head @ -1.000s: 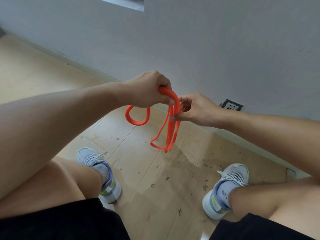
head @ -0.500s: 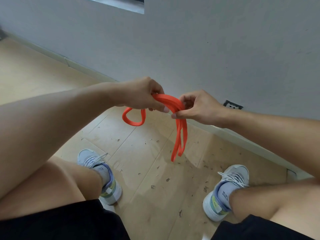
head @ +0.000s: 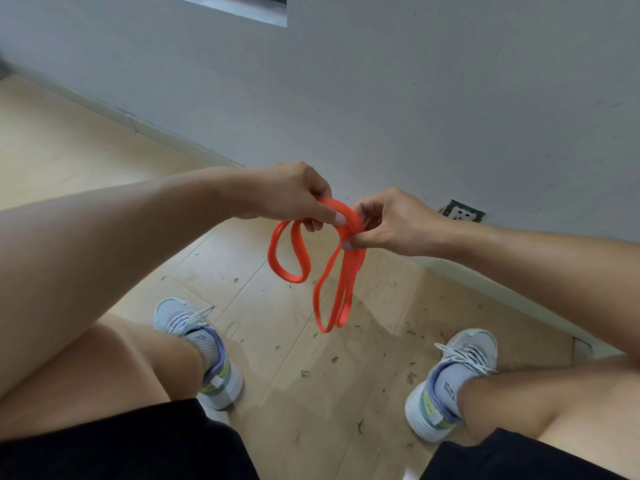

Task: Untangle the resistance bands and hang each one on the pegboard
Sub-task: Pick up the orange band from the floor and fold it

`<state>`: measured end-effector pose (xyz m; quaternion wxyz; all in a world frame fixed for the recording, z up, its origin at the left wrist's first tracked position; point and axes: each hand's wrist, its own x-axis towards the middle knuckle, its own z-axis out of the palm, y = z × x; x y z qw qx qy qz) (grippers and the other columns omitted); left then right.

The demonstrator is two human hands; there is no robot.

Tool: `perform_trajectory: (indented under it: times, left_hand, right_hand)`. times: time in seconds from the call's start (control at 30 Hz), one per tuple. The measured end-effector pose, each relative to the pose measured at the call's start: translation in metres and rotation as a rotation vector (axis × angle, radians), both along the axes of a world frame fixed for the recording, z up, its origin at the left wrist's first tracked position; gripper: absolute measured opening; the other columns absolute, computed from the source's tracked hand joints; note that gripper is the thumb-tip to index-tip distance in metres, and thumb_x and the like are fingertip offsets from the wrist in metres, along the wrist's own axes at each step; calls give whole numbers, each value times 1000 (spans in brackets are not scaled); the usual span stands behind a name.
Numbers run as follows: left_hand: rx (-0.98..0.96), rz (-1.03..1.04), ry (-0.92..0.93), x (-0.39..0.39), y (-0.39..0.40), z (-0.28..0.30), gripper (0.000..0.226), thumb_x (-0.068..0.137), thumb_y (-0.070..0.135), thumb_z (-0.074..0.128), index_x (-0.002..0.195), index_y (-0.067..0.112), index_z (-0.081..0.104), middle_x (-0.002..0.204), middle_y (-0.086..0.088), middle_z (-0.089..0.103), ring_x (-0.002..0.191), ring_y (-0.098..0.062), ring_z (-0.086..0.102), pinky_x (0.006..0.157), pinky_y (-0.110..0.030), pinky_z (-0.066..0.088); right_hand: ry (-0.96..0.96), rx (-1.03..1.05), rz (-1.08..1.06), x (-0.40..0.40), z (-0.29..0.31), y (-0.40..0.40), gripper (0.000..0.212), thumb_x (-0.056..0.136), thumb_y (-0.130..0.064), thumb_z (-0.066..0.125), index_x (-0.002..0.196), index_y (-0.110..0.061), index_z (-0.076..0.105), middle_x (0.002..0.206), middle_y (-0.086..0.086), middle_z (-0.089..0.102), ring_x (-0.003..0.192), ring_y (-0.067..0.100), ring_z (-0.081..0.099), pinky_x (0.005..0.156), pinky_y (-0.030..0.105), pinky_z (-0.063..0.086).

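An orange resistance band (head: 341,289) hangs in tangled loops between my hands, above the floor. My left hand (head: 294,197) grips its top with curled fingers, and a short loop drops below that hand. My right hand (head: 391,223) pinches the band just to the right, where the strands bunch together, and longer loops dangle down from there. No pegboard is in view.
I look down at my bare knees, black shorts and grey sneakers (head: 197,351) on a light wood floor strewn with small debris. A grey wall with a baseboard runs close in front, with a wall socket (head: 462,211) low on the right.
The loop under my left hand has grown longer and hangs lower. The strands below my right hand have spread into wider loops. Both hands stay close together on the band.
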<state>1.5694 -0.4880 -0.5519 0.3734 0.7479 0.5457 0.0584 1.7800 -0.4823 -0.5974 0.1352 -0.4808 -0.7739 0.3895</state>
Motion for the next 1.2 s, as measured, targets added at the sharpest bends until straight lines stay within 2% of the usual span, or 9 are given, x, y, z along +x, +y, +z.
perform_trajectory:
  times: [0.13, 0.27, 0.43, 0.53, 0.7, 0.83, 0.97, 1.07, 1.2]
  left_hand:
    - [-103, 10, -31, -3, 1, -2, 25, 86, 37, 76, 90, 12, 73, 82, 1, 74, 80, -11, 69, 73, -23, 48]
    - [-158, 6, -67, -3, 0, -1, 26, 86, 33, 77, 91, 8, 73, 82, -1, 72, 81, -13, 67, 76, -26, 49]
    - [-197, 10, -73, -5, 0, -1, 28, 84, 33, 80, 97, 10, 71, 85, -3, 73, 79, -15, 69, 78, -28, 55]
    - [-78, -39, 33, -2, -3, -6, 31, 79, 36, 84, 97, 18, 67, 83, 0, 73, 75, -12, 71, 70, -24, 53]
    - [202, -79, 82, 6, -1, -13, 14, 86, 32, 79, 90, 19, 76, 71, 11, 72, 61, 2, 70, 54, -10, 50]
    - [305, -52, 151, 4, 3, -9, 14, 86, 31, 79, 91, 18, 80, 72, 5, 74, 64, -8, 71, 51, -14, 52]
    - [386, -48, 231, 9, 3, -8, 11, 87, 26, 71, 90, 16, 74, 74, 0, 66, 63, -18, 62, 51, -26, 47]
    - [383, -68, 260, 12, 2, -10, 11, 88, 26, 70, 88, 15, 69, 74, -1, 64, 64, -19, 62, 53, -28, 49]
    - [312, -79, 137, 8, 2, -7, 12, 92, 26, 72, 85, 20, 63, 76, 6, 72, 69, -10, 73, 65, -27, 59]
  right_hand:
    - [1, -11, 7, -1, 1, -2, 21, 78, -28, 90, 92, -18, 77, 83, -3, 79, 77, 9, 76, 79, 33, 61]
    - [47, -48, 22, -3, -4, -2, 24, 80, -22, 89, 93, -15, 70, 89, 3, 80, 86, 21, 78, 90, 47, 62]
    - [86, 17, -26, -3, -5, 0, 23, 82, -19, 87, 92, -17, 66, 87, 7, 77, 79, 26, 74, 83, 51, 63]
    - [67, 87, -47, -4, -3, 0, 23, 81, -22, 87, 93, -22, 68, 87, 3, 77, 80, 23, 74, 81, 44, 63]
    - [50, 137, -44, -3, -1, -4, 22, 85, -25, 85, 100, -27, 69, 83, -6, 77, 73, 6, 72, 71, 25, 59]
    - [63, 249, -100, -3, -2, -4, 13, 84, -28, 86, 95, -28, 78, 79, -9, 77, 71, 4, 70, 67, 17, 53]
    - [75, 319, -126, -6, 0, -4, 16, 84, -27, 86, 99, -30, 84, 77, -9, 77, 73, 14, 70, 65, 23, 53]
    - [70, 296, -97, -7, 1, -5, 21, 83, -24, 87, 103, -27, 83, 77, -18, 75, 74, 4, 70, 67, 14, 53]
    - [3, 164, -80, -6, 0, -1, 28, 79, -22, 91, 101, -23, 74, 85, -7, 76, 75, 4, 73, 73, 20, 57]
